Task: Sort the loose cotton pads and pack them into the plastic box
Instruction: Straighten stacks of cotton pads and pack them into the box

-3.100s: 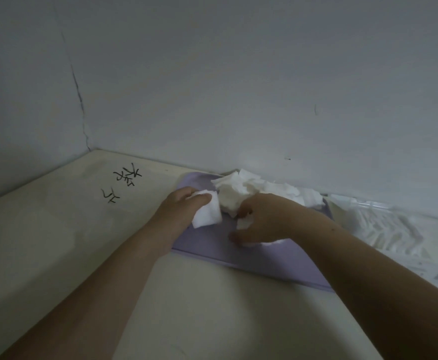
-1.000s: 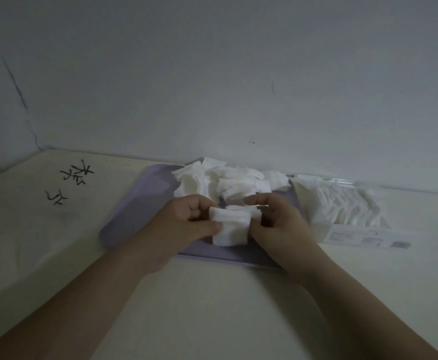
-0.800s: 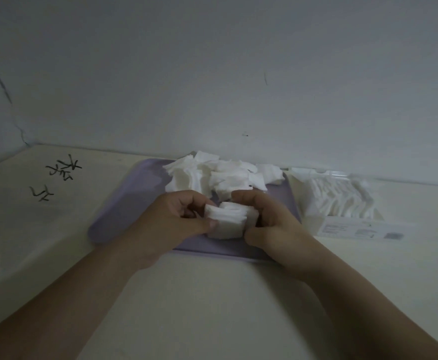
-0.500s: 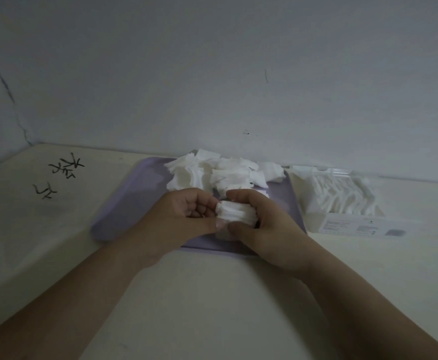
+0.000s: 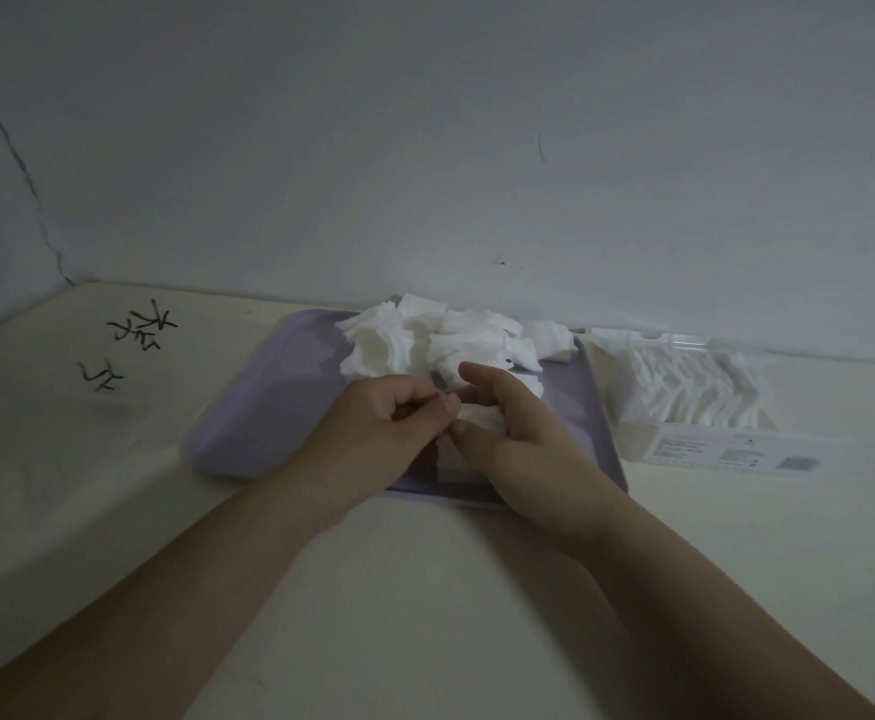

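The right hand (image 5: 516, 428) is gripping a stack (image 5: 477, 419) of cotton pads over the near part of the tray (image 5: 264, 407); its thumb is pressing the stack's front and its far fingers are curling behind, while its forefinger, wrapped over the top half a second ago, is now lifting clear and pointing toward the pile (image 5: 414, 345); the stack is sitting lower between the palms than before, its bottom reaching down to the tray. The left hand (image 5: 391, 426) is staying curled, thumb tip touching the stack's left edge; whether it is pinching any pad I cannot tell. The loose pile is lying at the tray's far end, unchanged; the box (image 5: 705, 439), already holding rows of pads, is standing just right of the tray on the table (image 5: 425, 589); black marks (image 5: 139, 330) are showing on the left.
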Demonstrator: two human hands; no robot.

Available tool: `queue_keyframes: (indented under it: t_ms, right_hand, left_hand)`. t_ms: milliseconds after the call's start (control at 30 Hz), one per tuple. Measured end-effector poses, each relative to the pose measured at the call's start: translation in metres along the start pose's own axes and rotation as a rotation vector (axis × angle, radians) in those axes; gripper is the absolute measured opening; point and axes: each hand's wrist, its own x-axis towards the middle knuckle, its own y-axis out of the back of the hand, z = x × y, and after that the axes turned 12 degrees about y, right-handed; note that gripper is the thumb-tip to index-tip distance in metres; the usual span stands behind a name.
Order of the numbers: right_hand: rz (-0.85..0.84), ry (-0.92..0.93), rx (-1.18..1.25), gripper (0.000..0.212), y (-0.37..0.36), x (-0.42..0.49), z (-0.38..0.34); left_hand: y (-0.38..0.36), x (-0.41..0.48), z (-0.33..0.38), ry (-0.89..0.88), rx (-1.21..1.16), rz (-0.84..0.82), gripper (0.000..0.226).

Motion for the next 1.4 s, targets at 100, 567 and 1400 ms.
queue_keyframes:
  t_ms: [100, 567, 1400]
  right_hand:
    - [0.039, -0.04, 0.075, 0.042, 0.003, 0.002, -0.002]
    - [0.079, -0.131, 0.371, 0.032, 0.0, 0.008, 0.0]
    - [0.341, 0.072, 0.331, 0.039, 0.054, 0.008, 0.013]
  left_hand:
    - [0.001, 0.001, 0.001, -0.005, 0.002, -0.006, 0.017]
    - [0.004, 0.005, -0.009, -0.073, 0.129, -0.084, 0.036]
    - [-0.051, 0.022, 0.043, 0.237, -0.307, -0.173, 0.03]
